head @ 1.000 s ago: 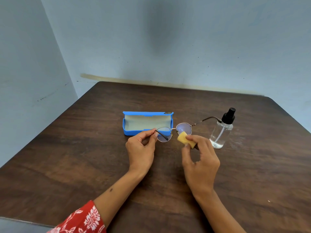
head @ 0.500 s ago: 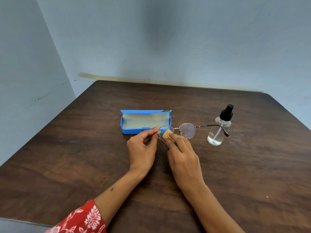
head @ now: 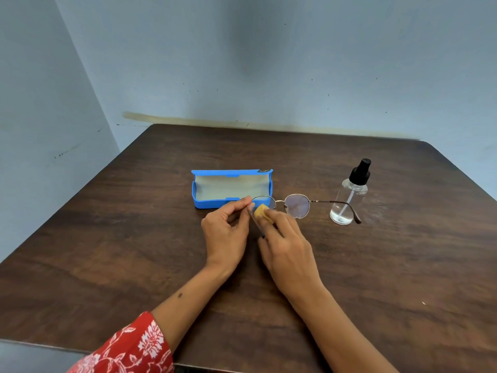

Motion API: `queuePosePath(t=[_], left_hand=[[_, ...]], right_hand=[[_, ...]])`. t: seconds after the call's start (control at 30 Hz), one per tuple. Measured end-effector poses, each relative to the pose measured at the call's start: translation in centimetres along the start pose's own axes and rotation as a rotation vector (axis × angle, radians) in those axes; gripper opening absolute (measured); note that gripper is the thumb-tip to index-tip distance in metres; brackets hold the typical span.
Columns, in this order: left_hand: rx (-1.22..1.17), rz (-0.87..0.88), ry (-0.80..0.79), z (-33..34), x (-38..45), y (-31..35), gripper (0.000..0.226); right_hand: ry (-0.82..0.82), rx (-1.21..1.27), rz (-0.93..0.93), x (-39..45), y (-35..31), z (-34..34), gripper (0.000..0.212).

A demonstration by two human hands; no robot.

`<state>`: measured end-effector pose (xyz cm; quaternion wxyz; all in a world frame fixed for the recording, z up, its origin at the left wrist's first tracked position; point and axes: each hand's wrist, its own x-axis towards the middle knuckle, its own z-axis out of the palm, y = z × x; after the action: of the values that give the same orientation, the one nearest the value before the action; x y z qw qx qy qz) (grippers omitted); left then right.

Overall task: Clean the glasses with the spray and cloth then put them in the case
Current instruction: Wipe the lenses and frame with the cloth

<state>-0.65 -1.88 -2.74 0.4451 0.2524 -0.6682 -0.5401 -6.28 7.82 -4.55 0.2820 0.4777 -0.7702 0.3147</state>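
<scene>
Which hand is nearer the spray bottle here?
Right. The right hand wipes a lens with the cloth, left of the spray bottle; the left hand pinches the frame farther left still.

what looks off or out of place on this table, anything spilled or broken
Nothing stands out. The spray bottle stands upright, the blue case lies open, and the glasses look whole, held by the left hand while the right hand rubs a yellow cloth on one lens.

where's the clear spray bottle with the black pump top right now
In the head view, the clear spray bottle stands upright on the right side of the dark wooden table, just behind the outstretched temple arm of the thin metal round-lens glasses.
</scene>
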Motion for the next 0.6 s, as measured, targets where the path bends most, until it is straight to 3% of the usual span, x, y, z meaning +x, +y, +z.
queuePosePath(t=[0.2,0.33,0.47,0.6], left_hand=[[0.0,-0.002,-0.008,-0.23,-0.24,0.14,0.024],[0.012,0.0,-0.012,-0.29,-0.38,0.18,0.025],[0.027,0.022,-0.006,-0.35,-0.39,0.3,0.023],[0.05,0.051,0.009,-0.32,-0.5,0.46,0.024]], right_hand=[[-0.046,0.033,-0.037,-0.17,-0.38,-0.15,0.04],[-0.021,0.009,0.039,-0.12,-0.13,-0.18,0.037],[-0.064,0.049,-0.027,-0.2,-0.49,-0.2,0.04],[-0.038,0.011,0.04,-0.02,-0.2,-0.46,0.037]])
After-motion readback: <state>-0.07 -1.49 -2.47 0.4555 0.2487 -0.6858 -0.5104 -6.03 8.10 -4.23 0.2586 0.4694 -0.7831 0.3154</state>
